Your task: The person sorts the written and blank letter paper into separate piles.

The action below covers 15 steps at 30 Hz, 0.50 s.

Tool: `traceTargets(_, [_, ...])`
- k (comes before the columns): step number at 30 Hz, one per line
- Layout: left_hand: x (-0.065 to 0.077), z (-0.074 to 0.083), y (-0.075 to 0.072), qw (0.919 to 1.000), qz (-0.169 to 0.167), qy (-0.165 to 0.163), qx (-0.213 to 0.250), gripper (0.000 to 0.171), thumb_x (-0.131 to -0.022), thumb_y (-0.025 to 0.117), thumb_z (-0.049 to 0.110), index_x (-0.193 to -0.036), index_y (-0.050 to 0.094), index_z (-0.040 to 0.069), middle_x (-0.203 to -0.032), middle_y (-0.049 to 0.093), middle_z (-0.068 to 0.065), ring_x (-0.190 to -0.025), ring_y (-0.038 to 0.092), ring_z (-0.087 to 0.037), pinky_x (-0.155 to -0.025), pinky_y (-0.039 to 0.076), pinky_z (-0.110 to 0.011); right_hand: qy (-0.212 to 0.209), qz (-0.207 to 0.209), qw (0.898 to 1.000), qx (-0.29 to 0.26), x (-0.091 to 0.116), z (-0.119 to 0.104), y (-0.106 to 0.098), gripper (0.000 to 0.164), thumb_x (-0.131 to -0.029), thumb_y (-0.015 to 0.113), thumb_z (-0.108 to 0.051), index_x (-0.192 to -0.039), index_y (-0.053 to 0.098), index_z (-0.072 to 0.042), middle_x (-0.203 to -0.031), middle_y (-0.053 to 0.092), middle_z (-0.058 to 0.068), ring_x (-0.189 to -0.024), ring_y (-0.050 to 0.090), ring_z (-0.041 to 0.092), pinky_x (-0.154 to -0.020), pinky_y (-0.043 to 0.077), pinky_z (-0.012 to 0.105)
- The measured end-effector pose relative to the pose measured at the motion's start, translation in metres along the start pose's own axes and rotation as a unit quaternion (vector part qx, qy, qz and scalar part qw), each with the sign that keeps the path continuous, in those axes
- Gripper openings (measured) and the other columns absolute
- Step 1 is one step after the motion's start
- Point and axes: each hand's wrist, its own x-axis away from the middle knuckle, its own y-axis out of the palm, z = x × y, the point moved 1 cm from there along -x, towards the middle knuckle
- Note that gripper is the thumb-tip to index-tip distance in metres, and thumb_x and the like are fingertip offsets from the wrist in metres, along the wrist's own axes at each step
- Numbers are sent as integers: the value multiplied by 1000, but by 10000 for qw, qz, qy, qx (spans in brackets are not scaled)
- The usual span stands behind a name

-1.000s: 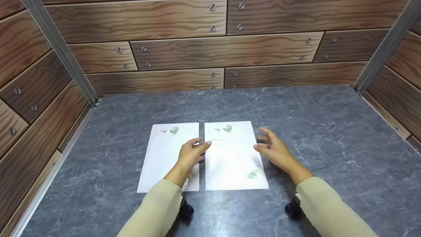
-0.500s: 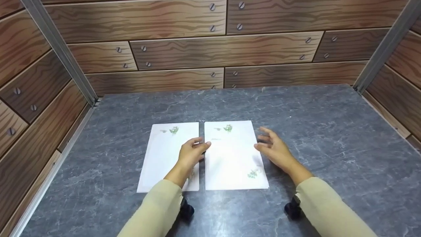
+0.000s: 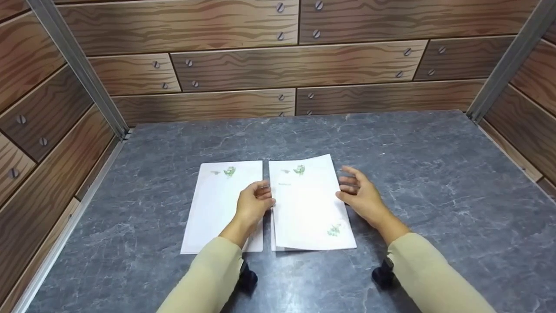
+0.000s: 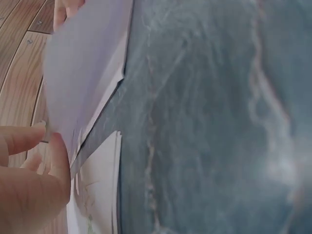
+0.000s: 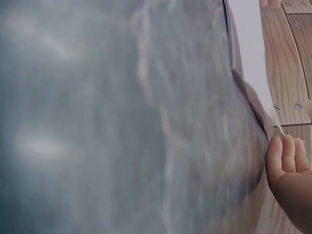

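A white sheet of paper [image 3: 304, 208] with green plant prints lies partly lifted over the right stack of sheets [image 3: 273, 241]. My left hand [image 3: 252, 204] holds its left edge with bent fingers, the thumb at the paper's side. In the left wrist view the sheet bows upward from the left thumb. My right hand [image 3: 361, 195] grips the right edge; its thumb meets the paper and the other fingers are bent outside the edge. In the right wrist view the right fingertips [image 5: 275, 146] meet the sheet's edge, though the thumb's contact is hard to make out.
A second white stack of paper [image 3: 213, 208] with a green print lies just left, partly under my left forearm. Both rest on a grey marbled table [image 3: 417, 165]. Wood-patterned walls [image 3: 243, 69] and metal corner posts [image 3: 499, 65] enclose the back and sides.
The top sheet of the right stack has lifted and shifted slightly, its upper right corner raised and its left edge off the stack. My left thumb has moved nearer to me; the right hand barely moved.
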Motion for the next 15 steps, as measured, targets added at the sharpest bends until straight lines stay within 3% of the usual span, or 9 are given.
traceTargets(6, [0, -3, 2, 9997, 136, 80, -175, 52, -80, 59, -19, -130, 49, -11, -119, 56, -24, -109, 58, -32, -85, 53, -28, 72, 201, 9998, 48, -2, 2, 4, 71, -85, 63, 11, -147, 33, -6, -136, 44, 23, -118, 51, 34, -87, 51, 30])
traceTargets(15, [2, -5, 2, 9976, 225, 14, -660, 42, -84, 60, -12, -125, 55, -9, -111, 63, -18, -102, 62, -26, -82, 53, -26, 335, 167, 9974, -618, -1, 4, 3, 66, -85, 59, 14, -145, 33, 3, -137, 41, 30, -123, 47, 38, -89, 49, 23])
